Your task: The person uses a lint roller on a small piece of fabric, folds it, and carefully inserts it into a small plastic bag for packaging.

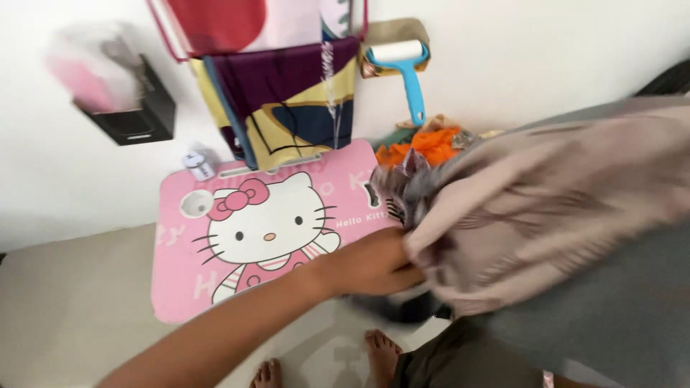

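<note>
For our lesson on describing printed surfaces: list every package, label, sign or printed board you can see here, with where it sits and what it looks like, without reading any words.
Pink lap desk: flat on the floor by the wall, rounded rectangle, white cartoon cat with a pink bow.
Small white container: at the desk's top left corner, dark label, too small to make out.
Black wall box: mounted upper left, blurred pink and white contents.

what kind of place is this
Probably a room in a home, at a spot for sorting laundry: a pink cartoon lap table on the floor, a lint roller on the wall, and the left hand gripping a beige cloth.
</note>
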